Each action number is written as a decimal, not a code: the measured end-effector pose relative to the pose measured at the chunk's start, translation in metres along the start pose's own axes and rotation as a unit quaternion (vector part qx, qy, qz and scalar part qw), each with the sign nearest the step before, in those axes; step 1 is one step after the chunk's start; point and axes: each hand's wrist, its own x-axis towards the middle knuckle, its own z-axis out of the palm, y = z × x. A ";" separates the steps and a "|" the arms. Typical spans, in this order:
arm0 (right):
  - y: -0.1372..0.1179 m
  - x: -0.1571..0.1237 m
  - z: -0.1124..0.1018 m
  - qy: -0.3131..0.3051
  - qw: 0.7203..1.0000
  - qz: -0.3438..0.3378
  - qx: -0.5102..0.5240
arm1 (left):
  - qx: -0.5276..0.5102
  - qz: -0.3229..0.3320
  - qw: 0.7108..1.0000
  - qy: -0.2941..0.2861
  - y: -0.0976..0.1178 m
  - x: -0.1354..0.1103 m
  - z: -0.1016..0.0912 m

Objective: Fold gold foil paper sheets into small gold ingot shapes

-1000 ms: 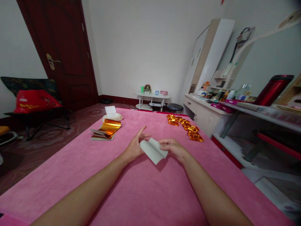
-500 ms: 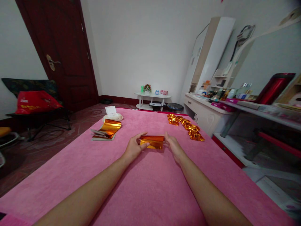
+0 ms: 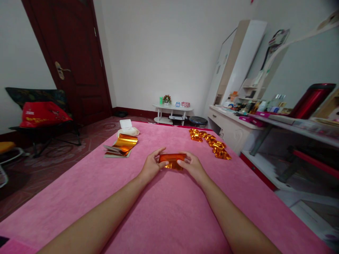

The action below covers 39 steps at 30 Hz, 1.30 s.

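A sheet of shiny gold foil paper [image 3: 172,157], curled into a roll shape, is held just above the pink cloth [image 3: 169,208]. My left hand [image 3: 153,163] grips its left end, thumb on the near face and fingers behind. At the right end, my right hand [image 3: 193,164] pinches it with the thumb in front; its other fingers are partly hidden behind the paper. To the left lies a stack of gold foil sheets [image 3: 125,143], the top one curling up. Several folded gold foil pieces [image 3: 212,141] form a curved group at the far right.
A white pack with an open lid [image 3: 126,124] stands behind the stack. Beyond the far edge is a small white table [image 3: 172,106]. A dresser [image 3: 233,120] with bottles borders the right side; a chair with a red bag [image 3: 45,113] stands left.
My right hand has closed on the right end of the foil paper, its thumb now on the front. The paper is more curled and tilted. The view has shifted slightly.
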 end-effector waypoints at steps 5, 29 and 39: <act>-0.004 -0.001 0.000 0.015 0.998 0.030 0.049 | -0.039 -0.018 0.999 -0.004 0.002 -0.001 0.002; -0.013 -0.004 0.000 0.087 0.985 -0.129 0.073 | -0.170 -0.160 0.962 -0.140 0.015 -0.002 -0.006; -0.019 -0.007 0.000 -0.008 0.990 -0.141 0.028 | -0.200 -0.152 0.967 -0.037 0.013 0.000 -0.005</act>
